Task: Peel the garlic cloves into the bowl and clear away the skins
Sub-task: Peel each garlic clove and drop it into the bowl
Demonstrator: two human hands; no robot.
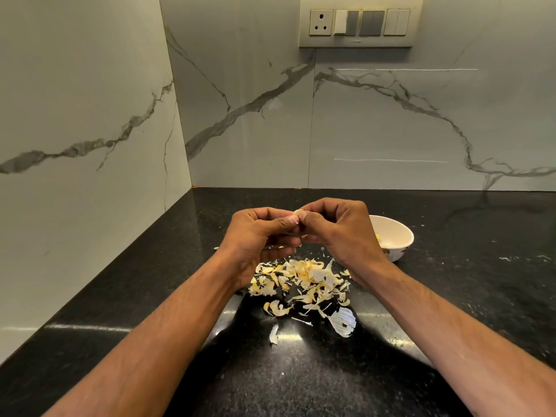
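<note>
- Both hands are raised above the black counter (451, 296), fingertips meeting around one garlic clove (298, 212).
- The left hand (258, 233) curls its fingers and thumb onto the clove; a thin metal piece, maybe a knife, shows under it, though what it is cannot be told.
- The right hand (334, 227) pinches the same clove from the other side, thumbnail against it.
- One white bowl (394, 236) stands on the counter just behind the right wrist, which hides its left part; something pale yellow lies inside, too hidden to count.
- A loose heap of skins (304, 281) lies on the counter below the hands, between the two forearms, too many to count.
- One larger white papery skin (343, 322) lies nearer the viewer, and a small white scrap (274, 334) sits apart to its left.
- Marble-look wall panels (90, 115) meet in a corner behind the counter.
- One switch plate (359, 22) sits high on the back wall, with one socket.
</note>
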